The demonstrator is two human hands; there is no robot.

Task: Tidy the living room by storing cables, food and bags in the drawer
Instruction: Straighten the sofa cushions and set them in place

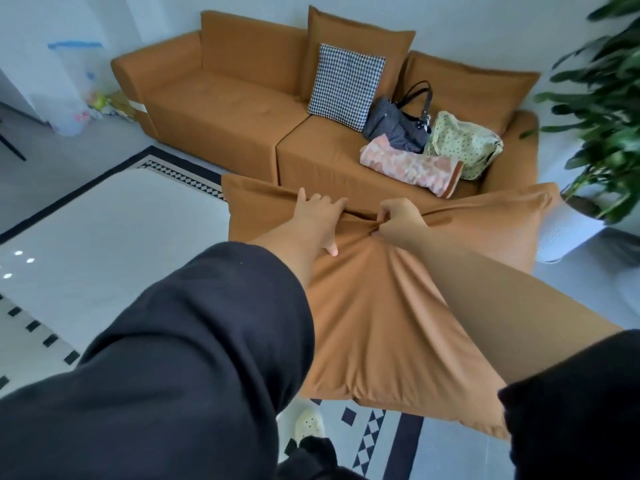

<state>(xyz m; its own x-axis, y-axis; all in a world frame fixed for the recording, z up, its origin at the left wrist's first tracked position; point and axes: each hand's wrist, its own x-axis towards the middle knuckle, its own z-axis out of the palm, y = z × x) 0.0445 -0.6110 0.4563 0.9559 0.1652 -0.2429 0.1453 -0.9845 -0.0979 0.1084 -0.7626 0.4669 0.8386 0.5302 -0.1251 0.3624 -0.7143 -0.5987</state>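
Left hand (317,216) and right hand (398,218) both pinch the far edge of a big orange cushion (374,317) held nearest — beyond it, on the sofa's (214,109) right seat, three bags — pink (408,164), dark (394,126), spotted green (464,143).

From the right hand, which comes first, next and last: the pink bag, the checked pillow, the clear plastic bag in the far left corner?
From the right hand, pinching the orange cushion:
1. Pink bag, lying on the sofa seat just beyond.
2. Checked pillow, propped against the sofa back.
3. Clear plastic bag, far left.
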